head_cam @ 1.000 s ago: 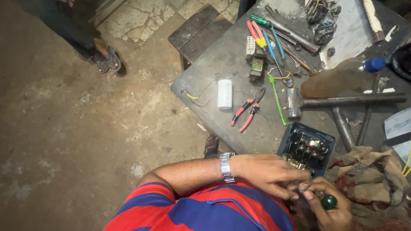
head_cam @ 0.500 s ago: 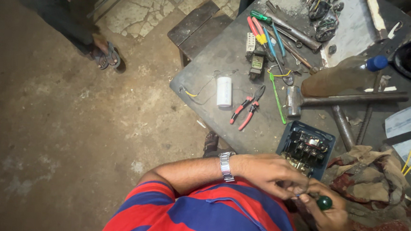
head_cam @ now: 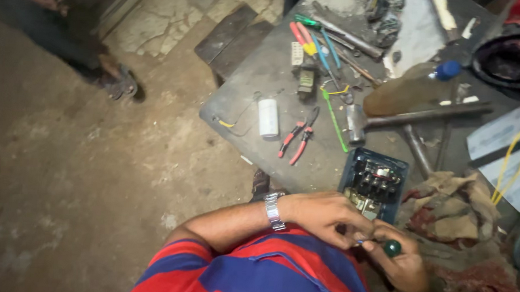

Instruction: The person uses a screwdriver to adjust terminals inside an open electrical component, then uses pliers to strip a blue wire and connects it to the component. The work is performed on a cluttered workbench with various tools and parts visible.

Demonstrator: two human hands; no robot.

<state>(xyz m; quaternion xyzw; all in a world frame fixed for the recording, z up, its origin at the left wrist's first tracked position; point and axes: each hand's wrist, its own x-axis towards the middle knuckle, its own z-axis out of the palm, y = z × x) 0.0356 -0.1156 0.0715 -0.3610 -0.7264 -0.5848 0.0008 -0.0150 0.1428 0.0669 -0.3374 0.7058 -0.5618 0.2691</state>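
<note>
My left hand (head_cam: pixel 326 216), with a metal watch (head_cam: pixel 273 210) on its wrist, reaches across my red and blue striped shirt (head_cam: pixel 255 272). Its fingertips pinch something small and bluish against my right hand; I cannot tell what it is. My right hand (head_cam: pixel 403 266) is closed around a tool with a dark green round handle (head_cam: pixel 392 247). Both hands meet just below an open blue electrical switch box (head_cam: pixel 375 181) with black parts inside, at the near edge of the grey worktable (head_cam: pixel 256 82).
On the table lie red-handled pliers (head_cam: pixel 297 138), a white cylinder (head_cam: pixel 268 117), a hammer (head_cam: pixel 354 123), several screwdrivers (head_cam: pixel 310 41) and metal bars (head_cam: pixel 428 116). Dirty rags (head_cam: pixel 454 204) lie to the right. A wooden stool (head_cam: pixel 229 38) and another person's foot (head_cam: pixel 117 82) are on the concrete floor.
My hands stay together at the same spot, with only small finger movements. The view has shifted slightly.
</note>
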